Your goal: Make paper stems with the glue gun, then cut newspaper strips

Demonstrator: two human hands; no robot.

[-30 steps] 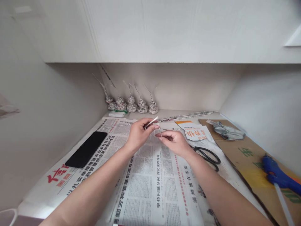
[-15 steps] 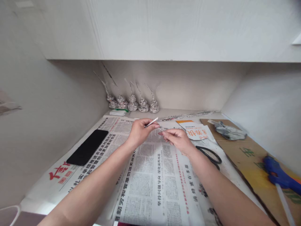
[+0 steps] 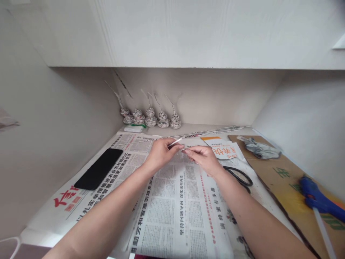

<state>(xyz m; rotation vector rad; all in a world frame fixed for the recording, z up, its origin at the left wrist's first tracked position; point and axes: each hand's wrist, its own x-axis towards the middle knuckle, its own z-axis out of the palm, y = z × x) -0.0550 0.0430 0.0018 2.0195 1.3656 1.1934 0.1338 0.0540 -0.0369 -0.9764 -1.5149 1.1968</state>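
My left hand is closed around a thin white paper stick, whose pale end pokes out past the thumb. Close beside it, my right hand pinches with thumb and forefinger at something thin and small near the left fingertips, too fine to name. Both hands are over the newspaper sheets spread across the surface. Behind them lie several long rolled paper sticks. Black-handled scissors rest by my right wrist, their blades hidden.
Several woven paper gourd shapes line the back wall at left. A black phone lies on the newspaper. To the right are a printed card, a cardboard sheet, a crumpled plastic bag and a blue glue gun. A panel overhangs the top.
The camera view has shifted slightly. My two hands have come a little closer together, and the stick's end in my left hand points slightly lower.
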